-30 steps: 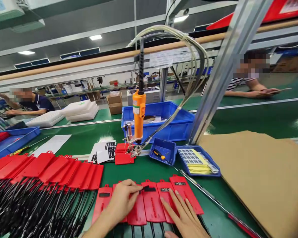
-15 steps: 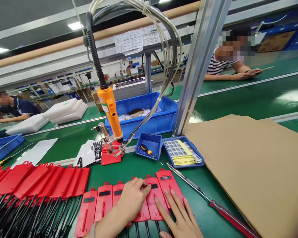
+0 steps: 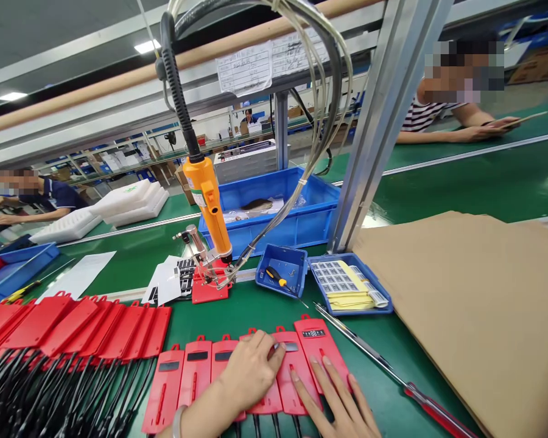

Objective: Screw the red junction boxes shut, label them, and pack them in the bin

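Observation:
Several red cases lie side by side in a row on the green table, black cables at their lower ends. My left hand [image 3: 251, 371] is over the middle of the row, its thumb and forefinger pinched at the dark window of one red case [image 3: 295, 383]; whatever is between them is too small to make out. Flat with fingers spread, my right hand [image 3: 342, 401] rests on the lower part of that case and of the rightmost red case [image 3: 322, 347], which shows a printed label in its window.
Many red cases [image 3: 77, 328] with cables lie at left. Beyond the row are an orange screwdriver tool [image 3: 207, 204], a small blue tray [image 3: 281, 264], and a label tray [image 3: 388, 309]. A long screwdriver [image 3: 374, 356] and cardboard [image 3: 466, 292] are at right. Other people sit farther back.
The whole view has shifted slightly. My left hand's pinch stays at the same case's window, which now looks lighter and shinier. My right hand remains spread on the cases.

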Demonstrator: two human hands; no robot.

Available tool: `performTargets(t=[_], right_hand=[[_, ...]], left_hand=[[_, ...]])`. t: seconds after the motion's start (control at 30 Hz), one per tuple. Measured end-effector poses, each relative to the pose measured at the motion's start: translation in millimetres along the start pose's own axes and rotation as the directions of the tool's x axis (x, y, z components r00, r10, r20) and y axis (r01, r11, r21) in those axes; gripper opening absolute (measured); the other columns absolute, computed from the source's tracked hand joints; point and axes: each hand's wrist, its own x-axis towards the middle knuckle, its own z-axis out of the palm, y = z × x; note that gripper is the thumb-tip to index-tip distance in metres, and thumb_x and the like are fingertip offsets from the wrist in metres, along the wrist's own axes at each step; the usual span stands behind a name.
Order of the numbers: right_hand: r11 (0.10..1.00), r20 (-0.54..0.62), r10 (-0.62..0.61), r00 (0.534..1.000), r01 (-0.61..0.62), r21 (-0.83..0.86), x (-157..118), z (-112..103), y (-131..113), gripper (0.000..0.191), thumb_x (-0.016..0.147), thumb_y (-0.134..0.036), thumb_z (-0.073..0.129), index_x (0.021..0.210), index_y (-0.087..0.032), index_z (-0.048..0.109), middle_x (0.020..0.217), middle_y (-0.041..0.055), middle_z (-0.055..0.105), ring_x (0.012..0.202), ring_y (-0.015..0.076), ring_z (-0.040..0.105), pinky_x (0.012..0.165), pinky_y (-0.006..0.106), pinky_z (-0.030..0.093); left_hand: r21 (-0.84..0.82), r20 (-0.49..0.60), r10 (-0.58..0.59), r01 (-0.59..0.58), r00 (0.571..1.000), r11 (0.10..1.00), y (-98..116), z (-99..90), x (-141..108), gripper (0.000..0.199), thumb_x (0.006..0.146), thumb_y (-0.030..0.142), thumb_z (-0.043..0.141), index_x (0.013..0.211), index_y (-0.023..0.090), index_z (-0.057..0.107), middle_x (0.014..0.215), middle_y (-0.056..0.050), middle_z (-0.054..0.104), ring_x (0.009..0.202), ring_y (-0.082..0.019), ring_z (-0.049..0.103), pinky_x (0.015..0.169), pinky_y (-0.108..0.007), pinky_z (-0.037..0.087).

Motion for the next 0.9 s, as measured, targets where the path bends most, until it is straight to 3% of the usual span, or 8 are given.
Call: performTargets(t=[0.37,0.53,0.77,0.9], right_hand=[[0.998,-0.004,0.006,1.0,-0.005,0.067,2,-3,0,0.056,0.087,-0.047,0.051,0.138,-0.023,0.052,0.129,0.0186,0.058,0.118,0.0417,0.052,0.091,0.055,0.037],[0.997,-0.01,0.007,1.0,-0.007,0.078,2,-5,0,0.058,0.086,-0.045,0.05,0.14,-0.022,0.049,0.128,0.0192,0.058,0.117,0.0426,0.052,0.091,0.056,0.037],[0.998,-0.002,0.001,1.0,0.0,0.06,4,-7,2,0.058,0.084,-0.042,0.05,0.138,-0.021,0.05,0.129,0.0188,0.058,0.119,0.0417,0.051,0.091,0.056,0.039],[0.996,-0.002,-0.033,0.999,0.033,0.085,12,-17,12,0.051,0.084,-0.043,0.054,0.131,-0.023,0.057,0.125,0.0161,0.061,0.113,0.0374,0.055,0.085,0.05,0.046]], left_hand=[[-0.002,0.048,-0.016,0.016,0.999,1.0,0,2.2,3,0.021,0.094,0.014,0.053,0.114,0.014,0.057,0.094,-0.006,0.061,0.083,-0.021,0.059,0.064,-0.032,0.052],[0.019,0.115,0.012,-0.014,0.993,1.0,6,-3.6,7,0.024,0.093,0.012,0.051,0.115,0.007,0.057,0.092,-0.01,0.061,0.084,-0.022,0.059,0.065,-0.033,0.052],[0.057,0.139,0.038,-0.047,0.99,0.997,26,-1.9,11,0.016,0.091,0.014,0.053,0.094,0.008,0.067,0.088,-0.013,0.064,0.08,-0.023,0.058,0.065,-0.034,0.051],[0.031,0.086,-0.009,0.006,0.996,0.999,22,2.2,6,0.024,0.088,0.015,0.058,0.11,0.005,0.063,0.093,-0.012,0.064,0.082,-0.023,0.057,0.067,-0.033,0.052]])
